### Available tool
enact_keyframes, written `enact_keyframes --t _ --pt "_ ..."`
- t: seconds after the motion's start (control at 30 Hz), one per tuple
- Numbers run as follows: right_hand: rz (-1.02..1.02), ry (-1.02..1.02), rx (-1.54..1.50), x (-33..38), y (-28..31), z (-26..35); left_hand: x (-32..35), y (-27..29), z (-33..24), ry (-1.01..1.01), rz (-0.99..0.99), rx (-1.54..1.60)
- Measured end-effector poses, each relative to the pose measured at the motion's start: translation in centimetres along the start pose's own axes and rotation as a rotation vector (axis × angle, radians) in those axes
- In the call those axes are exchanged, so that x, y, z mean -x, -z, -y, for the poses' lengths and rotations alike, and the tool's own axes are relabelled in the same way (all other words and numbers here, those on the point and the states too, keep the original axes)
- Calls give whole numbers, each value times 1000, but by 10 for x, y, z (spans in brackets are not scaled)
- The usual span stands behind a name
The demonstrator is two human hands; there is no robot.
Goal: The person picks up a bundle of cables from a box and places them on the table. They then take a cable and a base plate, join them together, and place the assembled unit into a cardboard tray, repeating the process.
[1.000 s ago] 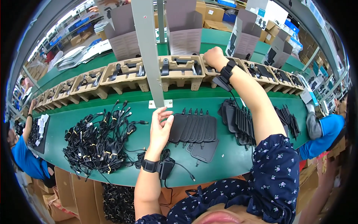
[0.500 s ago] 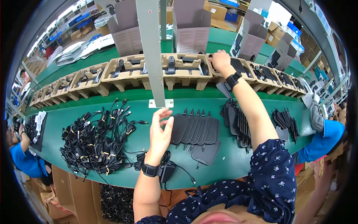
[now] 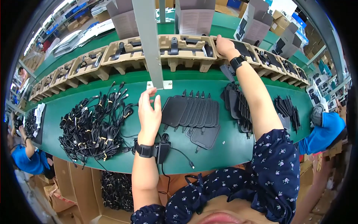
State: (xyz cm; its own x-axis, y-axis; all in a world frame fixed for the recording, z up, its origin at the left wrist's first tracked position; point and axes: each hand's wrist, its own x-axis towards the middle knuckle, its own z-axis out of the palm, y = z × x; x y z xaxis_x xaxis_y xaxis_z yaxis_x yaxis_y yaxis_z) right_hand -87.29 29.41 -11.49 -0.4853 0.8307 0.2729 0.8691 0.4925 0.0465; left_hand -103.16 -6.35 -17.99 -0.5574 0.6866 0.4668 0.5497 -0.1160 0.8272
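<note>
My left hand hovers just left of a row of overlapping flat black panels with short plug-like ends, its fingers apart and nothing in them. At the back, my right hand reaches into the left end of a brown moulded tray that holds a flat black piece. The fingers there are curled and partly hidden, so what they grip cannot be made out. Under my right forearm lies a stack of black panels. Left of my left hand is a heap of bundled black cables.
A grey metal post rises from the green table, in front of a line of trays with black parts. Open cartons stand behind. More black parts lie at the right. Two people in blue sit at the sides.
The view has tilted, so the table sits higher in the picture. My left hand has drawn left, away from the black panels. My right hand stays at the tray, its fingers more curled.
</note>
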Motion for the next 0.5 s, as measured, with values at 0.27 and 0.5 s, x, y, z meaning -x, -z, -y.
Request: enact_keyframes --t 0.27,0.5 --pt "-576 521 -205 98 28 83 -2 9 -5 39 -2 -192" --pt "290 840 -4 192 47 156 -11 25 -3 33 -99 -234"
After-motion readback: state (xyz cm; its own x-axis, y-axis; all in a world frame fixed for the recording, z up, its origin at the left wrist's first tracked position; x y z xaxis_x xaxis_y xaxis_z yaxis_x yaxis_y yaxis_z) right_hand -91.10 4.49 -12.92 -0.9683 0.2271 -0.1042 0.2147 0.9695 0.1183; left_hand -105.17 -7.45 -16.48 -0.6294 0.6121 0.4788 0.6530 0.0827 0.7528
